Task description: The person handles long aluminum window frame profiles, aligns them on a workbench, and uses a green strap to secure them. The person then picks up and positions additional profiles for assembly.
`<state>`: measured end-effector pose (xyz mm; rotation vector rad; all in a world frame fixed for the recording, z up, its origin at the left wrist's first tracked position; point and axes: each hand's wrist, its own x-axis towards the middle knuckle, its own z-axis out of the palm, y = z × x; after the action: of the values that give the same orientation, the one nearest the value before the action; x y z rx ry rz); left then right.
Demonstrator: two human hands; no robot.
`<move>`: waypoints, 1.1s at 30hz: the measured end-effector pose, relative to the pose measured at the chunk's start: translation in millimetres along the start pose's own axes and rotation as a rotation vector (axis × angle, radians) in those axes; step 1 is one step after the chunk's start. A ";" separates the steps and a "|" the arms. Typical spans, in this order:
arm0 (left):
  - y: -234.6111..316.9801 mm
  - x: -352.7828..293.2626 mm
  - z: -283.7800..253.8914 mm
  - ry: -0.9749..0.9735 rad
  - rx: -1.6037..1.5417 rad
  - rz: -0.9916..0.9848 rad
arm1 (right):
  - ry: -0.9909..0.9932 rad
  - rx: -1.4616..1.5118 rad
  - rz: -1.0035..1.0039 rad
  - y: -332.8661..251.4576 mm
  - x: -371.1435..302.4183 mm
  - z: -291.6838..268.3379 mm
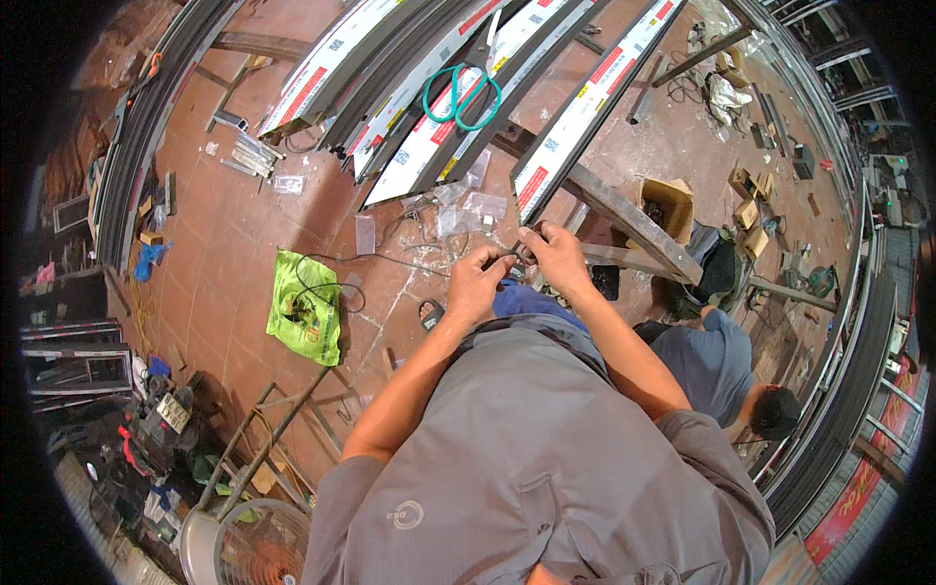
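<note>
Two-handed pinch: left hand point(475, 284), right hand point(560, 257) on dark strip point(516, 250), near white-faced profile point(579, 107), likely steadying it.
Scissors point(456, 96): left of profile, seemingly kept reachable.

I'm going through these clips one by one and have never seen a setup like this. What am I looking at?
There's no robot: these are a person's bare hands, seen by a wide fisheye camera on their head, so straight edges bend. The left hand and right hand meet in front of the body, pinching a small dark piece too tiny to identify. Just beyond are long labelled bars, with teal-handled scissors lying on them. On the tiled floor to the left is a green bag. A co-worker is at the right.
</note>
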<state>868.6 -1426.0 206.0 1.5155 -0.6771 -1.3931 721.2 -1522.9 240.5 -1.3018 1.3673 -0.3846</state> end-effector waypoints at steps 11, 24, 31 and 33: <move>71.7 63.8 25.4 -0.102 -0.048 -0.215 | 0.064 -0.267 -0.003 -5.8 14.7 -6.5; 41.5 74.1 27.1 0.047 0.104 0.082 | 0.287 -0.536 -0.202 -20.8 -4.2 8.6; 61.2 62.1 31.0 -0.055 -0.027 -0.126 | 0.402 -0.528 -0.219 -31.0 13.6 -4.5; 59.8 62.5 30.6 -0.061 -0.035 -0.141 | 0.378 -0.575 -0.155 -38.2 21.1 -13.2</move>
<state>863.3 -1513.2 234.2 1.5227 -0.5897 -1.5544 733.3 -1558.9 265.7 -1.8846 1.7785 -0.3678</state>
